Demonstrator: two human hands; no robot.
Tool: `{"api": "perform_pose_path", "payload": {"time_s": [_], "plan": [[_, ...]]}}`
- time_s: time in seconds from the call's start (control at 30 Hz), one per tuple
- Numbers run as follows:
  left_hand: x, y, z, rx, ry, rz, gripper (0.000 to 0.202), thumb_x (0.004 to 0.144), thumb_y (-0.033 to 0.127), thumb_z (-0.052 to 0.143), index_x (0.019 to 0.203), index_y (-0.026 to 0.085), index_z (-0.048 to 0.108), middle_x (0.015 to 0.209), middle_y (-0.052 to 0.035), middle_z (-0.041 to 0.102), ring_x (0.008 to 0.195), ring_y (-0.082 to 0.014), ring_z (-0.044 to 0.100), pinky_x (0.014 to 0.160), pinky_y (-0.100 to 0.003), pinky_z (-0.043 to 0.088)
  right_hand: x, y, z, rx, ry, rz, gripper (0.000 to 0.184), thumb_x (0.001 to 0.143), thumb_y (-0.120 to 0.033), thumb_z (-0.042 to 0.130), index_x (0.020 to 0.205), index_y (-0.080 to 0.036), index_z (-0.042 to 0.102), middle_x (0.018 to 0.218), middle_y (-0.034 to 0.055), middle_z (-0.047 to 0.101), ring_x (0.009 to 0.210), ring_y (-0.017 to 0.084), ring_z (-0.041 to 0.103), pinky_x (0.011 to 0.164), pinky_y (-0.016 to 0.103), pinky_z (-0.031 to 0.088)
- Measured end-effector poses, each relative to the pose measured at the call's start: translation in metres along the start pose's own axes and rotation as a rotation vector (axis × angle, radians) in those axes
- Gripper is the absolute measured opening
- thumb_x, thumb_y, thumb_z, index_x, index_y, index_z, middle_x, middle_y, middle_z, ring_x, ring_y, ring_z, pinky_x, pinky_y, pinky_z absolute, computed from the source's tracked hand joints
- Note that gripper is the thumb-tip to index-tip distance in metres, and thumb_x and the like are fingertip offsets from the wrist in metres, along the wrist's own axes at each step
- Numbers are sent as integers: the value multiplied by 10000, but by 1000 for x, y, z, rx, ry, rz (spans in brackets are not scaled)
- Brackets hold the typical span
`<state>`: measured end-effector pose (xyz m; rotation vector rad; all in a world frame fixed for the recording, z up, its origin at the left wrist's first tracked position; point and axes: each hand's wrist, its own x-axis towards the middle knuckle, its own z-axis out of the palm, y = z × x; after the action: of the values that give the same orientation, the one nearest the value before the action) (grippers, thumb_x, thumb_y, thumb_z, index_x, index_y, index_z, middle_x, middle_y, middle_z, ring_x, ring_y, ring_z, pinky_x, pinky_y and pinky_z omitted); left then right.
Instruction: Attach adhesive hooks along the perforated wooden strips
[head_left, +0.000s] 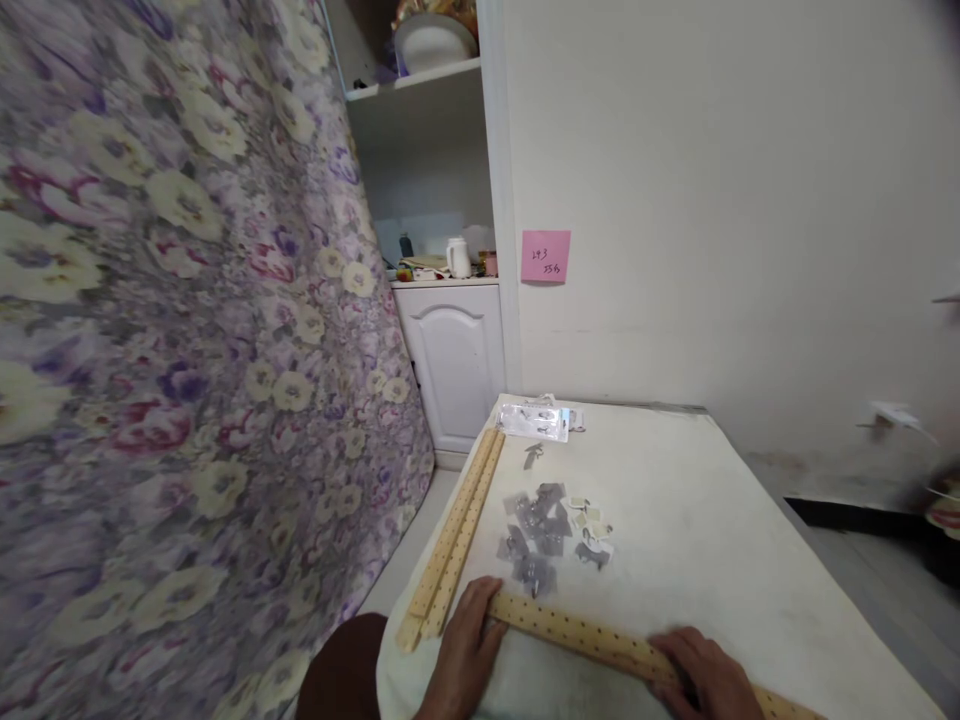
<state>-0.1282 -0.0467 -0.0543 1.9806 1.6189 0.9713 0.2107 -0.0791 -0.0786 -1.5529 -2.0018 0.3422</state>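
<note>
A long wooden strip with rows of small holes lies slantwise along the near side of the table. My left hand grips its left end, fingers over the top. Farther right, my right hand is closed around the same strip, which runs on past it toward the lower right. Beyond the strip lie several small clear plastic bags with metal-looking pieces inside; their exact kind is too small to tell. Beside them is a group of small white and beige pieces. Two similar perforated strips lie along the table's left edge.
A clear plastic package lies at the table's far end, with a small grey piece nearer. The white-covered table stands against the wall. A floral curtain hangs at left, beside a white cabinet.
</note>
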Motion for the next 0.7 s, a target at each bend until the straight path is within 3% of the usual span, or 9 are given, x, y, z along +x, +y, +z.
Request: {"api": "perform_pose_path", "payload": {"time_s": [0.2,0.33,0.43,0.53,0.7], "plan": [[4,-12,3,57,8,34,403,797,306,527,1183,195,554,1269,-104,564,1211,-236,492,1052,-408,389,4,-13,-3,12,-8,87,296,683,-331,639,965,-253,684,978,56,684,890,228,626,813,331,469],[6,-18,4,87,18,71,402,795,309,519,1178,197,563,1276,-101,567,1205,-248,502,1036,-422,409,4,-19,-7,75,1,134,330,675,-374,649,977,-244,671,1006,65,674,941,246,607,860,354,448],[7,-24,6,97,19,101,402,797,300,507,1185,212,560,1278,-88,572,1203,-248,507,1032,-419,416,7,-23,-10,183,27,173,318,750,-417,576,995,-227,644,1002,68,664,941,228,601,854,334,451],[8,-30,8,107,15,129,402,793,298,506,1184,221,560,1268,-80,583,1196,-249,515,1024,-414,427,20,-27,-7,282,81,219,260,812,-385,481,926,-207,633,886,48,663,833,196,610,763,294,470],[12,-39,11,108,25,188,384,788,288,509,1160,211,566,1250,-92,594,1179,-247,531,1000,-404,453,58,-32,8,346,166,240,186,759,-291,472,794,-190,625,772,33,664,757,196,603,706,294,457]]}}
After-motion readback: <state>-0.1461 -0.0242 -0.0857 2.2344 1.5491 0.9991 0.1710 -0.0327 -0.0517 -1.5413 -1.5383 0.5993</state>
